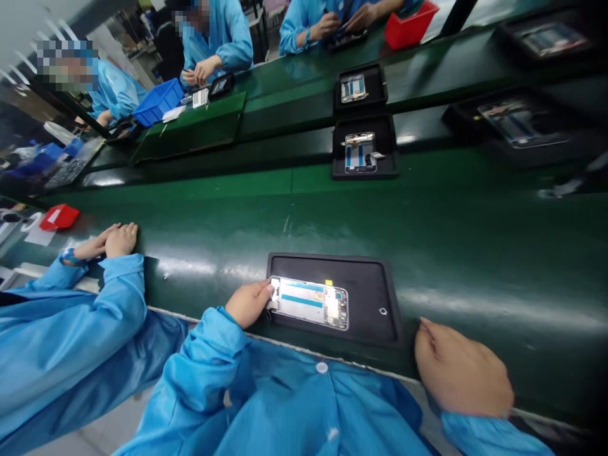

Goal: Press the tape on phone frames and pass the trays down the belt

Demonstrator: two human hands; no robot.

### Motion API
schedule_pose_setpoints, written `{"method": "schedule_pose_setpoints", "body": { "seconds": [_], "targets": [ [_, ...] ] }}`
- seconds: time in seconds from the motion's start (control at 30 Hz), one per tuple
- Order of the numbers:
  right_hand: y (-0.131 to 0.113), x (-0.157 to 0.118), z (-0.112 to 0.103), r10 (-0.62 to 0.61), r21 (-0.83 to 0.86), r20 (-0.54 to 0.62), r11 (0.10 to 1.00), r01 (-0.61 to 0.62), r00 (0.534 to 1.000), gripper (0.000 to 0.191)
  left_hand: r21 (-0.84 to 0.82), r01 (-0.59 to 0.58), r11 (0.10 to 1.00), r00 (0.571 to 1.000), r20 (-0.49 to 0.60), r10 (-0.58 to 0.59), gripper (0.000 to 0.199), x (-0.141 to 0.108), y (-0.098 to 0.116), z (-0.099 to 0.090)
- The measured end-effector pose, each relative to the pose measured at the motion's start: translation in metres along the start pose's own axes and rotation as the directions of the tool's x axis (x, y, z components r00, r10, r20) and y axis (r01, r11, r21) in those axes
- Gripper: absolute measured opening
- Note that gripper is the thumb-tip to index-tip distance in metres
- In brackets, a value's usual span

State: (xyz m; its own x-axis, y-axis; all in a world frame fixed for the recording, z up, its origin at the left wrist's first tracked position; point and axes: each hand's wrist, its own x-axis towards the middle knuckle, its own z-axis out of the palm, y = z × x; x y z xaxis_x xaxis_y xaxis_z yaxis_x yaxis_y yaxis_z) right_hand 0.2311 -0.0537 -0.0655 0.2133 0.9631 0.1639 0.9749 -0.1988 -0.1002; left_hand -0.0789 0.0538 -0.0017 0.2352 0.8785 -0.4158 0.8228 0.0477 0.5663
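An opened phone body [304, 302], with blue strips and a circuit board at its right end, lies in a black tray [365, 278] on the green bench in front of me. The fingers of my left hand [249, 304] pinch its left end. Beside the tray's right side, at the bench's near edge, my right hand [463, 370] is curled into a loose fist. The inside of that fist is hidden, so I cannot tell whether it holds anything. A small yellow tab [329, 282] sticks out from the phone's upper edge.
More black trays with phone bodies [360, 152] stand along the rails ahead. A co-worker's folded hands [118, 240] rest on the bench to my left, near a red bin [59, 217]. Other people work across the bench, beside a blue bin [159, 102] and another red bin [409, 25].
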Motion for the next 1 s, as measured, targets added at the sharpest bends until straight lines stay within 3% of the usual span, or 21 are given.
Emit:
{"method": "schedule_pose_setpoints", "body": {
  "seconds": [0.1, 0.27, 0.47, 0.57, 0.67, 0.83, 1.0],
  "targets": [
    [-0.001, 0.000, 0.001, 0.005, -0.002, -0.015, 1.000, -0.005, 1.000, 0.032, 0.135, -0.058, 0.989, 0.998, -0.027, 0.062, 0.038, -0.001, -0.002, 0.005],
    [-0.002, 0.001, -0.001, 0.012, 0.005, -0.012, 1.000, -0.012, 1.000, 0.033, 0.083, 0.005, 0.997, 0.987, -0.158, 0.008, 0.041, -0.006, -0.007, 0.017],
    [-0.004, 0.003, -0.005, 0.012, 0.012, 0.031, 1.000, -0.012, 0.999, 0.033, 0.285, 0.010, 0.959, 0.990, -0.134, 0.030, 0.037, -0.007, -0.003, 0.039],
    [-0.004, 0.004, -0.006, -0.001, 0.006, 0.036, 1.000, 0.000, 0.999, 0.033, 0.282, 0.019, 0.959, 0.990, -0.141, 0.022, 0.042, -0.006, -0.008, 0.036],
    [-0.004, 0.005, -0.006, -0.015, 0.008, 0.039, 1.000, 0.015, 0.999, 0.033, 0.333, -0.100, 0.938, 0.980, -0.130, 0.150, 0.040, -0.015, -0.020, 0.025],
    [-0.004, 0.003, -0.006, 0.017, 0.020, 0.038, 1.000, -0.017, 0.999, 0.031, 0.606, -0.341, 0.719, 0.886, -0.049, 0.461, 0.037, -0.037, -0.041, 0.029],
    [-0.002, 0.002, -0.005, 0.006, 0.014, 0.041, 1.000, -0.006, 0.999, 0.032, 0.699, -0.378, 0.608, 0.775, -0.120, 0.620, 0.027, -0.032, -0.045, 0.046]
  ]
}}
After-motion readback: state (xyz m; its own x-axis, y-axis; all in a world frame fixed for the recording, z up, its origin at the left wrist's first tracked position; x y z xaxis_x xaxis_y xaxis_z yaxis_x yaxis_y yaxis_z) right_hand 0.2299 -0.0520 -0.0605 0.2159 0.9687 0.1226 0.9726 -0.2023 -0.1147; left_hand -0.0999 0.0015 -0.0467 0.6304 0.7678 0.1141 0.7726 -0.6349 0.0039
